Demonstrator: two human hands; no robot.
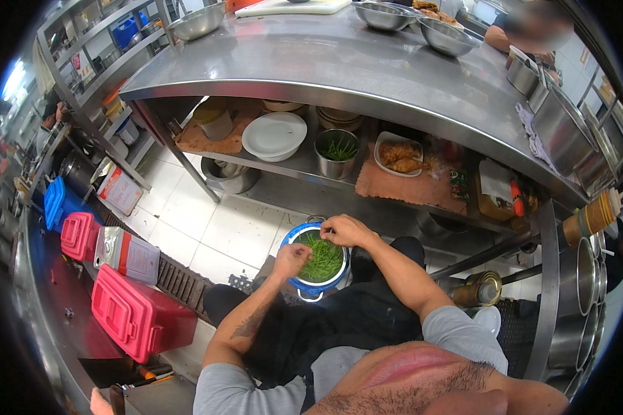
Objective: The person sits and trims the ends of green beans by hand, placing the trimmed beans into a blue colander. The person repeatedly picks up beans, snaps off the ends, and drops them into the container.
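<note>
Between my knees stands a round blue-and-white pot (344, 274) with metal handles. Cut green stems (324, 259), perhaps string beans, fill it nearly to the rim. My left hand (292, 261) is over the near left side of the pot, its fingers bent together at the stems. Over the far rim, my right hand (349, 231) points down with thumb and fingertips pinched. Whether either hand grips a stem is too small to make out.
A steel worktable (311, 57) spans the front. Its lower shelf holds a steel container of greens (336, 155), white bowls (274, 136) and a dish of fried food (398, 154). Red lidded bins (140, 316) stand left, steel pots (571, 280) right. Another person (498, 39) is beyond the table.
</note>
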